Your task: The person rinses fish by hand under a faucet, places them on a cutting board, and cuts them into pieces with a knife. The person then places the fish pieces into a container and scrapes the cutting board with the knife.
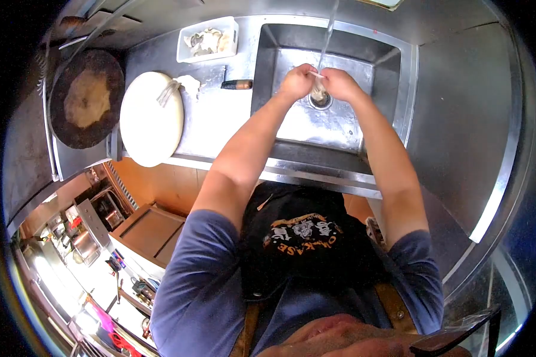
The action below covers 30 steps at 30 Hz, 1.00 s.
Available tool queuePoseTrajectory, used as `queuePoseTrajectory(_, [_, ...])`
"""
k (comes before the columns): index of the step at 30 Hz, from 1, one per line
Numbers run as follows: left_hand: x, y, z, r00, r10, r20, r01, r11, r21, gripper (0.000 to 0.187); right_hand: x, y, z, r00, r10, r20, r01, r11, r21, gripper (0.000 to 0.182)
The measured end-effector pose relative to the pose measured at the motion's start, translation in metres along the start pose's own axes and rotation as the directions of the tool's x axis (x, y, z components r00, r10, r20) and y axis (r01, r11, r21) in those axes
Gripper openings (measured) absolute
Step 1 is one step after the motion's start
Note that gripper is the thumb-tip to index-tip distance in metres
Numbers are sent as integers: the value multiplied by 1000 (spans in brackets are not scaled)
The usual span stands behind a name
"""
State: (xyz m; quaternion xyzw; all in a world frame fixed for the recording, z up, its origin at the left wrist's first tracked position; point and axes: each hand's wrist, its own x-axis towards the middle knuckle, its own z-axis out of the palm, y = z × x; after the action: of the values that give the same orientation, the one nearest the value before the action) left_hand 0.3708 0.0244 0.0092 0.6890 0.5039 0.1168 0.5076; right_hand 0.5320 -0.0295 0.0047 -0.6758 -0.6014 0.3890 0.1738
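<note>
Over the sink (pixel 393 89), my left hand (pixel 298 82) and my right hand (pixel 341 84) meet, both with fingers pinched. Between them they hold a pale, soft, wet piece of food (pixel 319 92) whose exact kind I cannot make out. Its lower end hangs above the drain (pixel 321 103). A stream of water (pixel 329 37) runs down from above to where the hands are.
A white plastic tub (pixel 187 55) of pale and greyish pieces stands on the steel counter (pixel 211 122). Nearby lie a wooden-handled tool (pixel 238 84), perhaps a knife, and a round white board (pixel 152 134) with whitish strips (pixel 168 93). A dark wok (pixel 86 98) sits further left.
</note>
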Motion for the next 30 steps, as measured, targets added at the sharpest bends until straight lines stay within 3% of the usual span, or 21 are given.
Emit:
queuePoseTrajectory(1, [-1, 3, 2, 1000, 8, -27, -5, 994, 110, 25, 0, -3, -3, 996, 3, 84, 14, 978, -209, 16])
queuePoseTrajectory(2, [-1, 6, 5, 998, 21, -52, -9, 976, 217, 25, -2, -6, -5, 997, 10, 82, 8, 977, -211, 16])
queuePoseTrajectory(3, [2, 8, 7, 998, 22, -52, -11, 976, 216, 25, -4, -10, -7, 999, -13, -49, 5, 988, -156, 15])
queuePoseTrajectory(4, [8, 9, 10, 996, -24, -82, 38, 984, 176, 26, -7, -16, -9, 983, -30, -180, 12, 995, -101, 14])
queuePoseTrajectory(5, [15, 8, 13, 991, -72, -112, 87, 987, 134, 27, -9, -16, -7, 983, -35, -179, 16, 994, -104, 14])
queuePoseTrajectory(7, [26, 11, 21, 987, -119, -112, 130, 987, 98, 27, -14, -18, 1, 939, 29, -341, -30, 1000, 1, 12])
queuePoseTrajectory(11, [34, 26, 42, 941, -285, -183, 308, 944, 118, 26, -23, -13, 6, 905, -12, -425, -33, 995, -97, 12])
queuePoseTrajectory(13, [37, 30, 45, 850, -523, -63, 524, 852, -7, 23, -34, -9, 6, 909, -61, -413, 12, 993, -120, 11])
queuePoseTrajectory(14, [43, 15, 49, 820, -572, -15, 555, 802, -223, 20, -37, -7, 7, 909, -109, -403, 54, 988, -143, 11])
queuePoseTrajectory(15, [49, 1, 56, 817, -577, -17, 558, 797, -230, 20, -39, -7, 10, 912, -114, -395, 60, 987, -146, 11])
queuePoseTrajectory(17, [46, 4, 58, 808, -583, -86, 525, 778, -346, 15, -45, 0, 15, 808, 62, -585, -34, 998, 59, 14])
queuePoseTrajectory(18, [48, 7, 57, 814, -575, -83, 519, 784, -342, 15, -44, 7, 17, 802, 64, -594, -37, 998, 58, 14])
queuePoseTrajectory(20, [47, 9, 52, 718, -674, -175, 415, 616, -670, 22, -43, 25, 24, 692, 437, -575, 4, 794, 608, 17])
queuePoseTrajectory(21, [45, 11, 52, 656, -729, -195, 324, 506, -799, 26, -42, 28, 30, 689, 438, -577, 4, 794, 608, 17])
queuePoseTrajectory(22, [40, 18, 54, 660, -720, -216, 185, 434, -882, 30, -39, 25, 34, 663, 509, -549, 159, 620, 768, 16])
queuePoseTrajectory(23, [40, 18, 56, 660, -721, -210, 190, 431, -882, 30, -40, 16, 38, 648, 575, -499, 308, 401, 863, 16])
queuePoseTrajectory(25, [43, 17, 58, 580, -775, -250, -81, 251, -965, 30, -43, -2, 35, 630, 625, -460, 303, 348, 887, 16])
queuePoseTrajectory(26, [47, 13, 57, 576, -791, -208, -143, 153, -978, 28, -44, -14, 32, 627, 645, -436, 361, 255, 897, 15])
queuePoseTrajectory(27, [53, 10, 56, 573, -792, -209, -152, 148, -977, 28, -45, -24, 27, 631, 658, -410, 414, 160, 896, 15])
queuePoseTrajectory(28, [56, 7, 53, 518, -827, -218, -138, 171, -976, 27, -47, -30, 25, 641, 651, -408, 407, 162, 899, 15])
queuePoseTrajectory(30, [57, -2, 46, 452, -862, -230, -142, 185, -972, 27, -51, -41, 17, 560, 606, -565, 533, 259, 805, 15])
